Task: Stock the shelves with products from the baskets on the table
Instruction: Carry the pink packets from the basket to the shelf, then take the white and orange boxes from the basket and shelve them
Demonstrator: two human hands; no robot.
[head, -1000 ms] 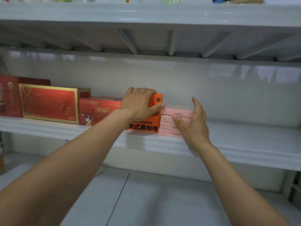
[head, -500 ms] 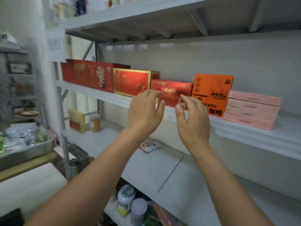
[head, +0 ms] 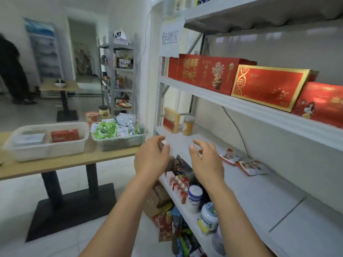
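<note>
At far left, on the light wooden worktop [head: 74, 162], stands a white solid-walled plastic basket [head: 46, 154]. It holds a flat red carton [head: 65, 135] and a pale grey flat pack [head: 29, 139]. Just beside it on the right, a white mesh plastic basket [head: 120, 144] is heaped with green and silver foil packets [head: 106, 129]. Both baskets carry stock, so the task is judged part done at best, with the packets the larger share left.

Between worktop and shelving, the left hand [head: 151, 157] and the right hand [head: 206, 160] hang in the air near each other. The fingers are loosely curled. Neither hand holds or touches anything.

To the right, the upper grey metal shelf [head: 241, 106] carries a row set side by side: a long red printed carton [head: 204, 75], a red box with a gold border [head: 269, 88], and a red box cut by the frame edge [head: 321, 101]. The middle white shelf [head: 278, 201] bears a small amber jar [head: 187, 126] at its left end and a few red-and-white sachets [head: 241, 161] near the back wall; it is judged to have room for more. A lower shelf shows white tubs [head: 194, 197], partly hidden by the arms. A fresh pick from a basket is judged the next step.
</note>
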